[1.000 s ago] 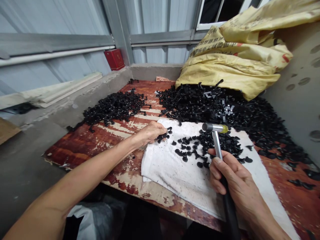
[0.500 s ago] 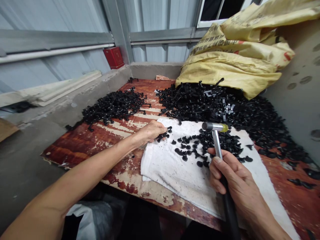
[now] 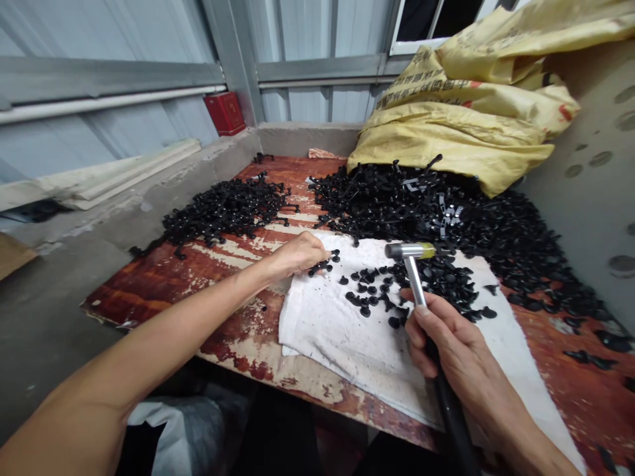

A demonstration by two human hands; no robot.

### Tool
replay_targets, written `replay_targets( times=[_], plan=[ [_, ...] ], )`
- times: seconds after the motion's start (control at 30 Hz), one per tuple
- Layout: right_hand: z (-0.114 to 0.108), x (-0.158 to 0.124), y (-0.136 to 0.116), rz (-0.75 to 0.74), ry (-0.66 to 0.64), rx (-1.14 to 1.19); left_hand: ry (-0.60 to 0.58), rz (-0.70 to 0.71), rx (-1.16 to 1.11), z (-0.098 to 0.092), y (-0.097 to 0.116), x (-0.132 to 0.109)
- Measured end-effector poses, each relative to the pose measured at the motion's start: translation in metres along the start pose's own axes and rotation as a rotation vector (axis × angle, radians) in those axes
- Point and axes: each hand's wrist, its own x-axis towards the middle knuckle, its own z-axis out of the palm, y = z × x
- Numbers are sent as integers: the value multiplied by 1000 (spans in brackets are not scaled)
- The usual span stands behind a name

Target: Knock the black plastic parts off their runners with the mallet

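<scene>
My right hand (image 3: 446, 330) is wrapped round a small mallet (image 3: 415, 272) with a black handle, a metal neck, and a head that is black at one end and yellow at the other. Its head hovers over loose black knob-like pieces (image 3: 446, 281) heaped on a white cloth (image 3: 337, 344). At the cloth's far left edge, my left hand (image 3: 300, 254) is closed, fingertips down among a few small black parts (image 3: 322, 266). Which of these the fingers grip, if any, is hidden.
Black linked parts lie in a pile (image 3: 225, 208) at the left of the worn red board (image 3: 238, 324). A larger pile (image 3: 387, 198) spills from a yellow sack (image 3: 446, 132) at the back. A red box (image 3: 225, 113) sits on the ledge by the metal wall.
My right hand and the mallet have shifted a little to the left. My left hand stays at nearly the same spot beside the small black parts.
</scene>
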Motion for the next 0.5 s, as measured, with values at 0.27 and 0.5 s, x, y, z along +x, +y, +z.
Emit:
replay_targets(
  times=[0.27,0.5],
  plan=[
    [8,24,-18,-322,-56,-459,-17,2,-37,-2,-1,2],
    [19,45,-19,-597,-60,-795,-17,-37,-102,0,5,-5]
  ],
)
